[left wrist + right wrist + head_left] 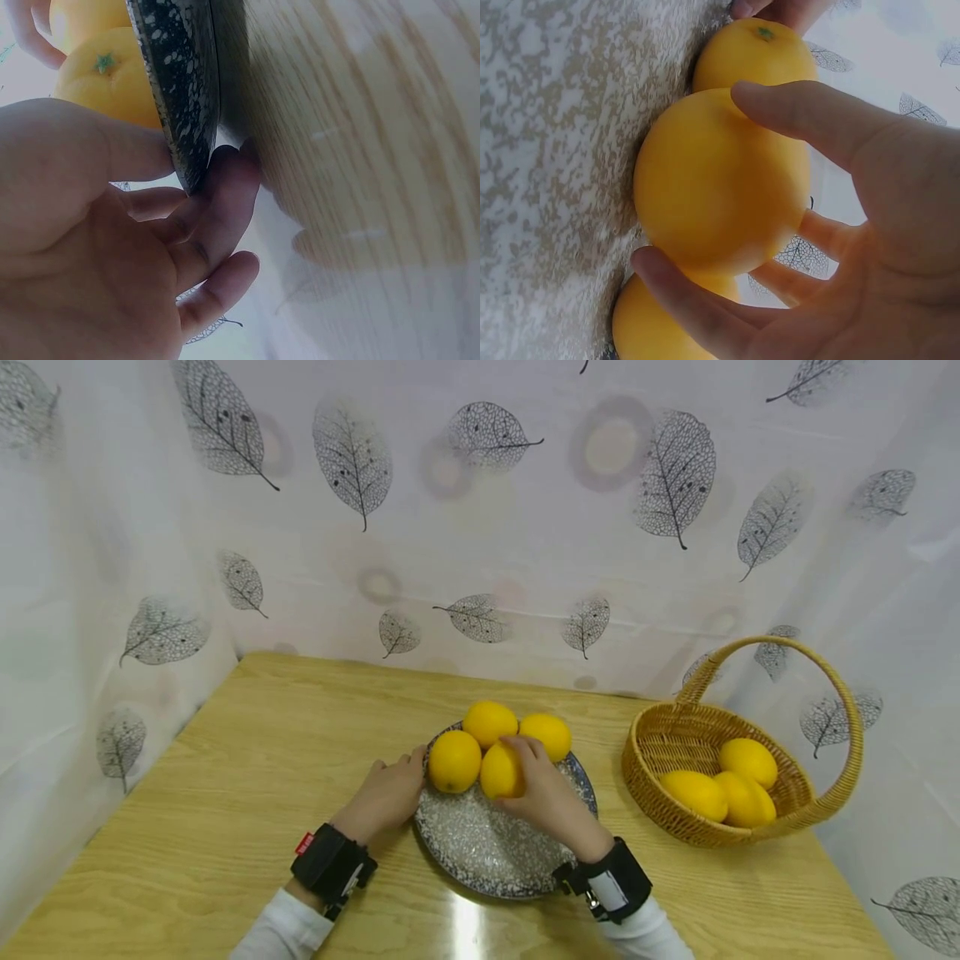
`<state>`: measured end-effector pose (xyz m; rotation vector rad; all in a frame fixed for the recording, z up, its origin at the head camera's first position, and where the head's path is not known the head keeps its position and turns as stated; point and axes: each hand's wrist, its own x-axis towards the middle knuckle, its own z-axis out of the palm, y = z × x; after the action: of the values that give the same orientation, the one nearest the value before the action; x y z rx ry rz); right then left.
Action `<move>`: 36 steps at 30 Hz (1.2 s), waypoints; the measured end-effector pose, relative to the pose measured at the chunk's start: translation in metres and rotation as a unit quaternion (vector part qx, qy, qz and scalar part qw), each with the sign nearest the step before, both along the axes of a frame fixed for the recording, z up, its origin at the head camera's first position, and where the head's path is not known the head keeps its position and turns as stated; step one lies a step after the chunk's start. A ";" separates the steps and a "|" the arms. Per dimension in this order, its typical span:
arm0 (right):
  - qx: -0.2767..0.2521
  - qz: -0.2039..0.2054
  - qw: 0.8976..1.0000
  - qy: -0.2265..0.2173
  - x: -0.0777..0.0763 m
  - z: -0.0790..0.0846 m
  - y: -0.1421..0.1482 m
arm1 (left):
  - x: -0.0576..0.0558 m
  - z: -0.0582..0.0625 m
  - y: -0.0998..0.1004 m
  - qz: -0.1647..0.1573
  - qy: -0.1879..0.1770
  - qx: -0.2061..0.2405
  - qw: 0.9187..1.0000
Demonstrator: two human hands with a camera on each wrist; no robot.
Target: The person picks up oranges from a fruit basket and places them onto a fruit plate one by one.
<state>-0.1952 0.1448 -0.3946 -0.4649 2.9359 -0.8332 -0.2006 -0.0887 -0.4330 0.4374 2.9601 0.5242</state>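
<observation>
A speckled grey plate point(498, 852) with a dark rim lies on the table, with several oranges at its far side. My right hand point(543, 785) holds one orange point(720, 187) between thumb and fingers, low over the plate's surface or on it. Beside it is another orange point(454, 762) with a green stem mark, near the left rim. Two more, a back orange point(490, 723) and a right-hand orange point(547, 736), sit behind. My left hand point(386, 797) pinches the plate's left rim, thumb above and fingers below, as the left wrist view shows.
To the right stands a wicker basket point(645, 777) with a tall arched handle point(843, 693); three yellow fruits point(693, 795) lie inside. A leaf-print curtain point(480, 527) hangs behind the wooden table point(300, 727) and along its sides.
</observation>
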 end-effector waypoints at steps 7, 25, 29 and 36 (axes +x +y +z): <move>0.002 0.004 1.000 0.002 0.003 0.005 0.001 | -0.001 -0.002 0.000 -0.001 -0.001 0.004 1.000; 0.018 0.016 1.000 -0.010 0.002 0.006 0.002 | 0.000 0.004 0.000 0.003 -0.015 0.005 1.000; 0.020 0.018 1.000 -0.010 0.002 0.006 0.002 | 0.000 0.005 0.000 0.002 -0.018 0.005 1.000; 0.020 0.017 1.000 -0.011 0.002 0.007 0.003 | 0.001 0.007 0.000 -0.002 -0.016 0.006 1.000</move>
<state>-0.1932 0.1473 -0.3880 -0.4979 2.9097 -0.7701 -0.1998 -0.0888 -0.4264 0.4302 2.9264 0.5425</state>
